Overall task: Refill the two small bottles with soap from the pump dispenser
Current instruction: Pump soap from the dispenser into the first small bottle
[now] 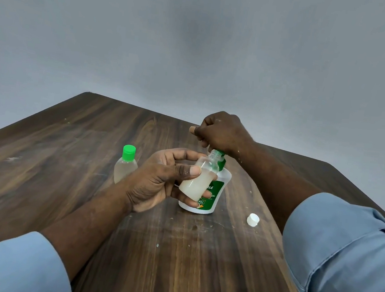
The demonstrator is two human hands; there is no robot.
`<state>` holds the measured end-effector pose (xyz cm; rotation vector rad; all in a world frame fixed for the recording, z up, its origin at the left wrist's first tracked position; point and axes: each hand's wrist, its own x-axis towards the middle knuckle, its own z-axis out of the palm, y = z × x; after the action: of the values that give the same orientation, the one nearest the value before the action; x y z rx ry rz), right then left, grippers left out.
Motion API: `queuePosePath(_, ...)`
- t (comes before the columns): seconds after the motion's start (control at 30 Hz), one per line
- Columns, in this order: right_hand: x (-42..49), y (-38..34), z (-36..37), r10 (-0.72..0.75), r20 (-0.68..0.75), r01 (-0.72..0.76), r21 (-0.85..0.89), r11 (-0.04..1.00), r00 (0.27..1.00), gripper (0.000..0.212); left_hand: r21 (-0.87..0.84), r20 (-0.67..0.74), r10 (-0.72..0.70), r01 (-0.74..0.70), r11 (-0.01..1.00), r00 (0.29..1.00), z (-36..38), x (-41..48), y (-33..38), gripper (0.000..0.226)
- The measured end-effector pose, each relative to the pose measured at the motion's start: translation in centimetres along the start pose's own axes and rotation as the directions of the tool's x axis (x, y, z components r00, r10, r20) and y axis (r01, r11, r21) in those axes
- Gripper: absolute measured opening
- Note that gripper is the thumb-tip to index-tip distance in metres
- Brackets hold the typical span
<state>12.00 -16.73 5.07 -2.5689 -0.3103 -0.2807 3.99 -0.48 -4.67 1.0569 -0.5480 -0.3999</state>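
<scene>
While the left hand (156,182) grips the tilted small bottle (198,182), the right hand (220,132) clasps the pump dispenser (225,176) on top.

dark wood-grain table (67,156); translucent plastic bottle (198,179); glossy white cap (253,219).

Grips small bottle (198,182) in left hand (159,180) — thumb across front, fingers curled behind. Presses on pump head (220,152) with right hand (219,134), fist closed — both forearms (99,212) bare, extended forward.
</scene>
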Motion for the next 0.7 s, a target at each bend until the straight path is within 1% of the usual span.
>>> queuePosePath(0.07, 0.06, -0.2, -0.13, -0.01, 0.005, 0.01, -0.028, 1.0, 1.0, 0.033, -0.003, -0.005, 0.0, 0.0, 1.0, 1.0, -0.08, 0.01, 0.04, 0.073)
queuePosePath(0.13, 0.16, -0.18, 0.01, -0.005, -0.007, 0.005, -0.014, 1.0, 1.0, 0.033, -0.005, -0.012, -0.001, 0.001, 1.0, 1.0, -0.12, -0.05, 0.09, 0.073)
queuePosePath(0.17, 0.21, -0.13, 0.1, 0.0, -0.015, 0.0, -0.008, 1.0, 1.0, 0.033, -0.004, -0.017, -0.001, 0.001, 1.0, 1.0, -0.09, -0.09, 0.12, 0.07)
queuePosePath(0.3, 0.18, 0.36, 0.62, 0.037, -0.012, -0.037, 0.011, 0.999, 0.999, 0.034, 0.03, -0.043, -0.01, 0.011, 0.999, 0.999, 0.22, -0.1, 0.12, 0.044)
queuePosePath(0.37, 0.14, 0.42, 0.71, 0.046, -0.01, -0.046, 0.018, 0.999, 0.999, 0.035, 0.029, -0.045, -0.009, 0.011, 1.0, 0.999, 0.32, -0.13, 0.09, 0.041)
queuePosePath(0.6, -0.04, 0.24, 0.33, 0.025, 0.008, -0.026, 0.012, 1.0, 1.0, 0.033, 0.042, -0.034, -0.013, 0.014, 0.999, 0.999, 0.11, -0.07, 0.02, 0.042)
queuePosePath(0.7, 0.02, 0.0, -0.01, -0.002, 0.019, 0.003, -0.023, 1.0, 1.0, 0.035, 0.02, -0.036, -0.007, 0.008, 1.0, 0.999, 0.09, -0.05, 0.13, 0.048)
